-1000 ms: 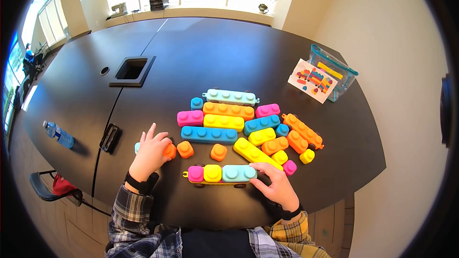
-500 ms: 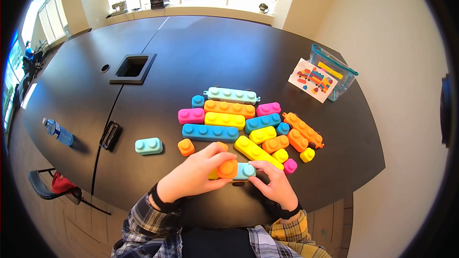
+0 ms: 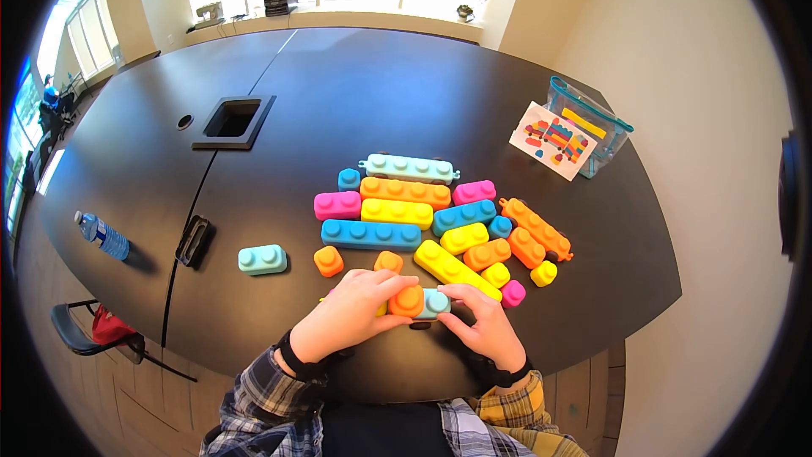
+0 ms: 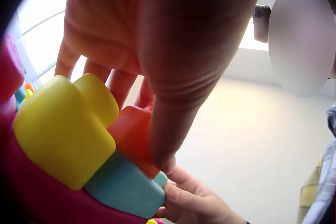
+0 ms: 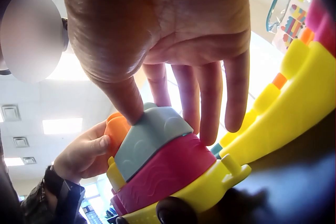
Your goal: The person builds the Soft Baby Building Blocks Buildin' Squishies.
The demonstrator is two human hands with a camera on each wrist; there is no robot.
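Orange one-stud block is pinched in left hand, held atop the left end of light-blue two-stud block; full seating can't be told. That block's right end is gripped between thumb and fingers of right hand. It's stacked on magenta block, carried by yellow wheeled base; yellow one-stud block is set just left. Past the hands, two loose orange blocks are laid out, spare light-blue block further left. Beyond: blue four-stud block, then light-blue wheeled base. Picture card is placed by clear zip pouch, right side of black table.
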